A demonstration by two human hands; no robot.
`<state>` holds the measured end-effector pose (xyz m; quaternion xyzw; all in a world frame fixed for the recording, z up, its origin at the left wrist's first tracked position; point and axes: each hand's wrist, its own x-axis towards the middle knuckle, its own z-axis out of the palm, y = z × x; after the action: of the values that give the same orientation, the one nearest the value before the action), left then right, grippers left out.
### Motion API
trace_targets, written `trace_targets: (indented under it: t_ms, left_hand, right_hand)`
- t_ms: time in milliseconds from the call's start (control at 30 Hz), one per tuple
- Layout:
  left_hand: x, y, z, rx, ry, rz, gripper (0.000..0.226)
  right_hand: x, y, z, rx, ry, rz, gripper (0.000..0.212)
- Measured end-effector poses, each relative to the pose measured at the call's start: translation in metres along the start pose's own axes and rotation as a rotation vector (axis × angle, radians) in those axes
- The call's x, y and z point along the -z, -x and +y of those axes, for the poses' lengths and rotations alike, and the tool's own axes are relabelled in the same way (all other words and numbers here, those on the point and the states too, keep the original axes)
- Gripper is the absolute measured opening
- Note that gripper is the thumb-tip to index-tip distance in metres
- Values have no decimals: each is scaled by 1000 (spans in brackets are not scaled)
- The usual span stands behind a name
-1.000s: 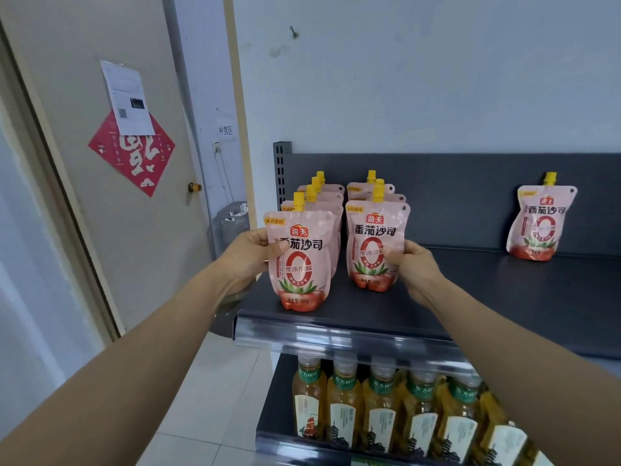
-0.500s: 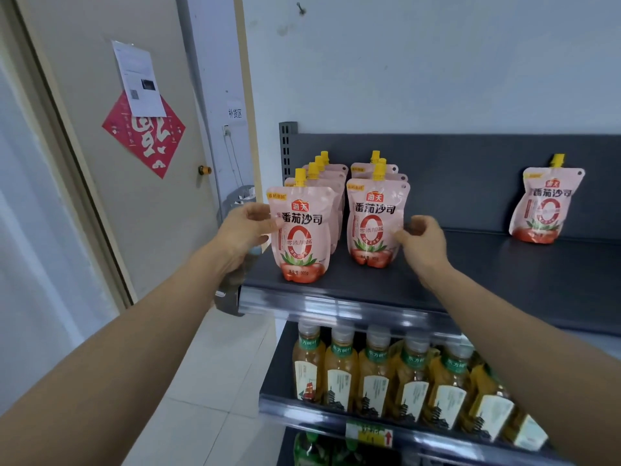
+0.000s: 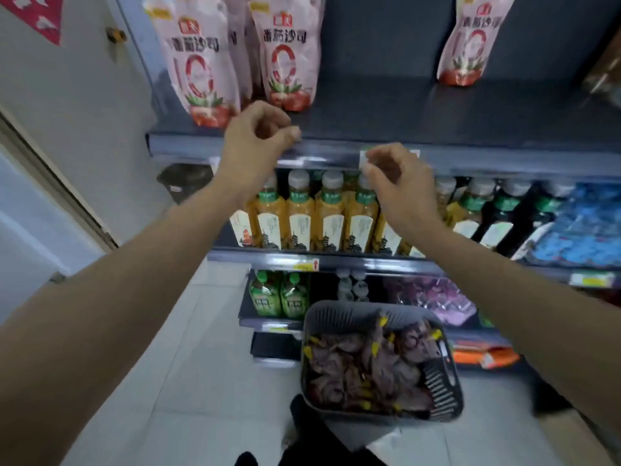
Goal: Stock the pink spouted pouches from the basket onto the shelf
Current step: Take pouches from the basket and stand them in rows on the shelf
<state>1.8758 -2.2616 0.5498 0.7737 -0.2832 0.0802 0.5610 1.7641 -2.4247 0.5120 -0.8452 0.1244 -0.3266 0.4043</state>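
Observation:
Two rows of pink spouted pouches stand at the left of the dark top shelf; the front ones are a left pouch and a right pouch. A single pouch stands further right. My left hand hovers just below the left rows at the shelf's front edge, empty, fingers loosely curled. My right hand is lower, in front of the bottle shelf, also empty and loosely curled. On the floor below sits a grey basket holding several more pouches with yellow spouts.
Orange-brown tea bottles fill the second shelf, with dark bottles and blue packs to their right. Green bottles stand lower down. A door and wall lie to the left. The floor is pale tile.
Both hands let go of the front pouches and dropped below the shelf edge. The view tilted sharply downward, bringing the lower shelves and the basket into sight.

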Motion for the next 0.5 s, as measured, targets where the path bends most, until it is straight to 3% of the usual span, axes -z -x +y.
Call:
trace_targets:
  t_ms: [200, 367, 500]
  left_hand:
    - [-95, 93, -57, 264, -104, -521, 11]
    - [-132, 148, -107, 509, -127, -739, 14]
    - [-152, 176, -153, 682, -403, -874, 26]
  right_hand:
    - [22, 81, 90, -246, 137, -264, 21]
    - [26, 130, 156, -456, 215, -442, 21]
    - [14, 149, 198, -586, 336, -534, 22]
